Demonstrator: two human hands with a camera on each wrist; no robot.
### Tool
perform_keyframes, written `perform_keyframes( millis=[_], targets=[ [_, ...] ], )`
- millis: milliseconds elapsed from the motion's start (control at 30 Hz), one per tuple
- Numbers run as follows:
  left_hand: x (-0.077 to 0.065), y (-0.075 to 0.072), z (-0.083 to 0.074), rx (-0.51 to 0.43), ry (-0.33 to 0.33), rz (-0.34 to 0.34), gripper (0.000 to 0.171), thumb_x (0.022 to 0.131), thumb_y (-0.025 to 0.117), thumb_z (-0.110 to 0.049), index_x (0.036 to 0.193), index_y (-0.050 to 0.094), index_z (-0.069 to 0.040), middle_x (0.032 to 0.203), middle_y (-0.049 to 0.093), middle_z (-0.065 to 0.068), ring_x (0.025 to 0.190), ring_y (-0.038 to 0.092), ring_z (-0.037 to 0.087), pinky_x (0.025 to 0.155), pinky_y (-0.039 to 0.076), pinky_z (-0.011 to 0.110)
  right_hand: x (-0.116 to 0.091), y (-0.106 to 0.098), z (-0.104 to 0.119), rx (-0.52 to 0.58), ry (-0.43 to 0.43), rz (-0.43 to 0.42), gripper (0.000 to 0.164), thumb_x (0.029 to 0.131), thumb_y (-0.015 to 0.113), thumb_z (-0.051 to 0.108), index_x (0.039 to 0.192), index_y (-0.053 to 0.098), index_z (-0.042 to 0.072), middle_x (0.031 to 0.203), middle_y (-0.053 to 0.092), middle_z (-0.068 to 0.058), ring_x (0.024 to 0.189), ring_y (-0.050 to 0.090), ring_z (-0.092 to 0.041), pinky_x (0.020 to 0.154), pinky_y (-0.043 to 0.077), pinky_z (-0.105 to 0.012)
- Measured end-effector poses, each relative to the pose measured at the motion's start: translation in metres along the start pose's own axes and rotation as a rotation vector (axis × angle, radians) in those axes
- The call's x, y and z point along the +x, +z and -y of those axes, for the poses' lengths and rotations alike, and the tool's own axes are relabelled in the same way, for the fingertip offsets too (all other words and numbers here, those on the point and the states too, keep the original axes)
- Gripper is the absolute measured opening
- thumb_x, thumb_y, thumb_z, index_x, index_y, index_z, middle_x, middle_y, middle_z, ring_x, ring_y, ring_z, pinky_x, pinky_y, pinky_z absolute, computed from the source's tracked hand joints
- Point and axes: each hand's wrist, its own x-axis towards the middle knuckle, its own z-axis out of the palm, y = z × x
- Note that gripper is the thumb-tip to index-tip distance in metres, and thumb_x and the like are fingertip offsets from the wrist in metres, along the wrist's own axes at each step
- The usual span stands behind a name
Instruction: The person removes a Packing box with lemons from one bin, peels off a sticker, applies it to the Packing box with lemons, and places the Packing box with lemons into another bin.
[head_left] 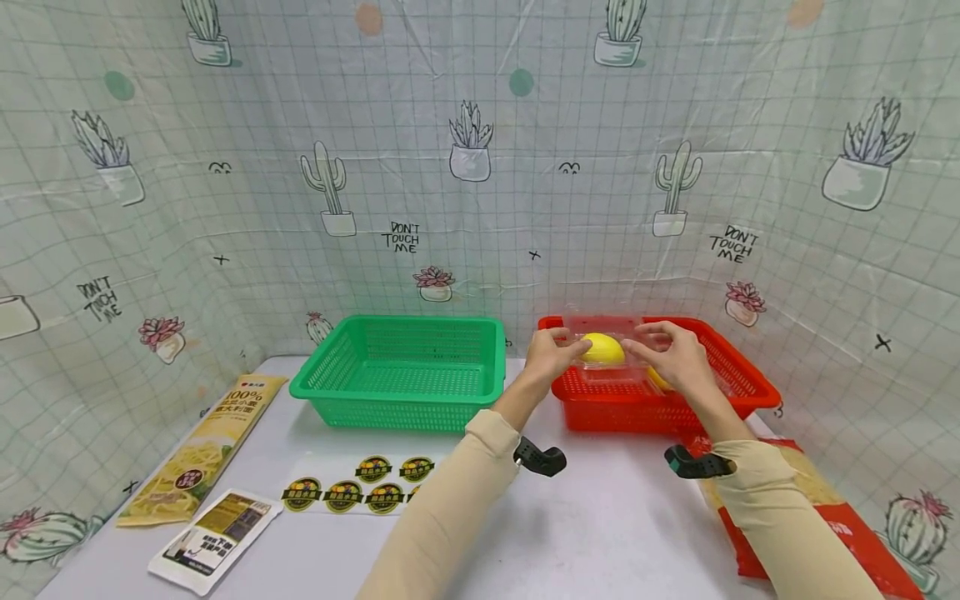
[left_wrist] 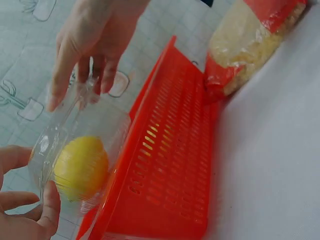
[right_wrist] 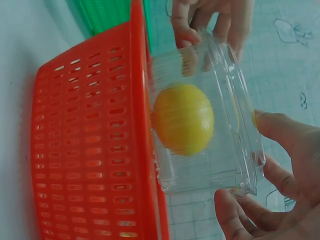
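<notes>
A clear plastic clamshell box [right_wrist: 195, 175] with a yellow lemon [head_left: 602, 349] inside is held over the red basket [head_left: 630, 417]. My left hand [head_left: 553, 357] grips one end of the box, thumb and fingers at its rim. At the opposite end, my right hand [head_left: 675, 358] pinches the rim between thumb and fingers. Both wrist views show the lemon [left_wrist: 81, 168] through the clear wall. Whether the lid is fully latched I cannot tell. Another yellow fruit [head_left: 660, 379] lies in the red basket, partly hidden by my right hand.
A green basket [head_left: 397, 415] stands to the left. In front of it lies a sheet of round fruit stickers [head_left: 343, 495]. A noodle packet [head_left: 202, 454] and a white pouch [head_left: 216, 540] lie at far left. Under my right forearm is a red pasta bag [head_left: 840, 521].
</notes>
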Motion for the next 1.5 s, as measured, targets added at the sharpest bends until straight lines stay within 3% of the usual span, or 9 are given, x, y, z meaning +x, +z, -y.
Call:
perform_keyframes(
  millis=[200,400,633,767,900,1067,1267,1500],
  targets=[
    [-0.006,-0.008,-0.004,-0.076,-0.027,0.030,0.051,0.091,0.071,-0.020,0.136,0.056,0.001,0.124,0.062,0.015,0.101,0.067,0.022,0.085,0.059,0.032,-0.004,-0.005,0.011,-0.034,-0.039,0.015,0.064,0.088,0.065,0.054,0.130,0.057,0.006,0.130,0.058,-0.024,0.114,0.055,-0.040,0.087,0.054,-0.052],
    [-0.006,-0.018,-0.006,-0.188,-0.061,0.078,0.047,0.092,0.069,-0.018,0.135,0.058,-0.003,0.130,0.061,0.015,0.093,0.064,0.016,0.078,0.060,0.031,-0.008,-0.010,0.022,-0.040,-0.044,0.017,0.066,0.089,0.062,0.057,0.132,0.055,0.007,0.129,0.058,-0.023,0.112,0.057,-0.040,0.089,0.053,-0.054],
    [-0.012,-0.038,-0.007,-0.224,-0.056,0.098,0.045,0.093,0.068,-0.016,0.135,0.058,-0.004,0.132,0.060,0.015,0.086,0.059,0.017,0.074,0.060,0.029,-0.010,-0.010,0.029,0.011,-0.048,0.036,0.065,0.092,0.058,0.057,0.134,0.054,0.008,0.130,0.057,-0.023,0.113,0.059,-0.043,0.091,0.052,-0.056],
    [-0.016,-0.050,-0.007,-0.206,-0.030,0.124,0.043,0.094,0.067,-0.014,0.135,0.059,-0.004,0.134,0.059,0.016,0.089,0.060,0.018,0.077,0.061,0.032,-0.010,-0.007,0.033,0.040,-0.060,0.043,0.063,0.093,0.058,0.055,0.135,0.053,0.008,0.130,0.057,-0.023,0.110,0.061,-0.042,0.089,0.054,-0.054],
    [-0.022,-0.064,-0.007,-0.177,-0.008,0.160,0.043,0.094,0.066,-0.013,0.136,0.059,-0.006,0.138,0.057,0.016,0.104,0.063,0.021,0.082,0.060,0.037,-0.010,-0.005,0.036,0.067,-0.051,0.059,0.064,0.093,0.058,0.056,0.137,0.051,0.010,0.133,0.054,-0.023,0.114,0.059,-0.042,0.092,0.052,-0.055],
    [-0.030,-0.079,-0.006,-0.144,-0.002,0.217,0.045,0.095,0.065,-0.014,0.139,0.056,-0.007,0.141,0.054,0.017,0.115,0.063,0.028,0.080,0.060,0.034,-0.011,-0.002,0.037,0.108,-0.037,0.099,0.067,0.092,0.058,0.056,0.142,0.048,0.013,0.138,0.051,-0.023,0.117,0.060,-0.042,0.089,0.055,-0.052],
    [-0.040,-0.095,-0.001,-0.127,-0.007,0.284,0.048,0.097,0.062,-0.013,0.142,0.051,-0.006,0.147,0.047,0.017,0.122,0.058,0.029,0.085,0.059,0.037,-0.009,0.005,0.037,0.150,-0.051,0.112,0.063,0.094,0.061,0.050,0.142,0.048,0.011,0.136,0.052,-0.023,0.108,0.065,-0.040,0.085,0.058,-0.050],
    [-0.053,-0.112,0.006,-0.090,-0.009,0.365,0.046,0.097,0.063,-0.016,0.141,0.053,-0.009,0.146,0.050,0.013,0.127,0.055,0.026,0.077,0.059,0.030,-0.007,0.010,0.034,0.145,-0.043,0.136,0.066,0.093,0.061,0.050,0.144,0.047,0.010,0.132,0.057,-0.023,0.095,0.067,-0.035,0.079,0.060,-0.041]
  ],
)
